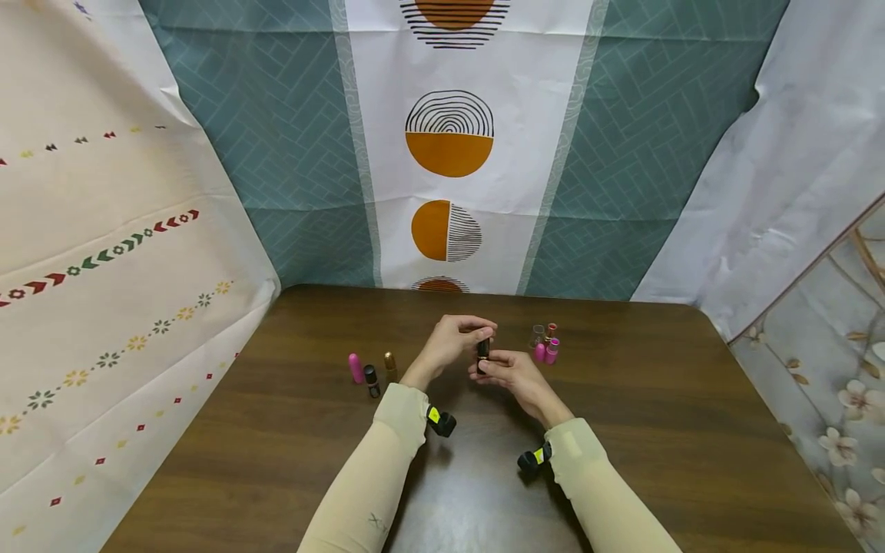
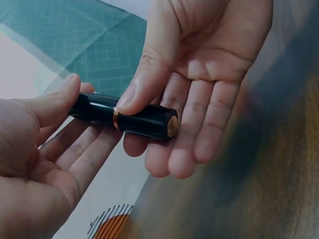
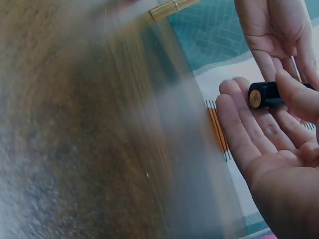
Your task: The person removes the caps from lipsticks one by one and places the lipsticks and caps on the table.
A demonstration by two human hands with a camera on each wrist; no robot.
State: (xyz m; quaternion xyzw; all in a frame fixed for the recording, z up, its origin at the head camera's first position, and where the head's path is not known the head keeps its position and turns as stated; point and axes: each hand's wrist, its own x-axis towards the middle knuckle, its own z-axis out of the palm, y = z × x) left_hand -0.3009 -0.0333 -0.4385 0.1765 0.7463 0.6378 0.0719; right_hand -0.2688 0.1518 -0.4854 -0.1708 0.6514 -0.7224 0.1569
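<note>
From the head, a black tube (image 1: 483,350) stands roughly upright between the two hands, above the brown counter (image 1: 657,384). The left hand (image 1: 451,343) grasps its upper end and the right hand (image 1: 517,379) its lower end, fingers meeting it from both sides. To the left, a pink tube (image 1: 356,368), a smaller black tube (image 1: 372,381) and a gold tube (image 1: 390,367) stand near one another; to the right, small pink, clear and reddish containers (image 1: 551,351) are grouped. A teal and white cloth (image 1: 290,153) hangs behind.

From the left wrist, the black tube lies across the fingers of both hands. The left thumb presses one end against the fingers beneath; the right thumb rests close to a copper-coloured band (image 2: 115,118), pinching the other end, which carries a gold disc (image 2: 172,126).

From the right wrist, the disc end lies over the right hand's fingers, under its thumb, while the remaining fingers extend, spread slightly. The left hand is partly cut off, its grip unclear here.
</note>
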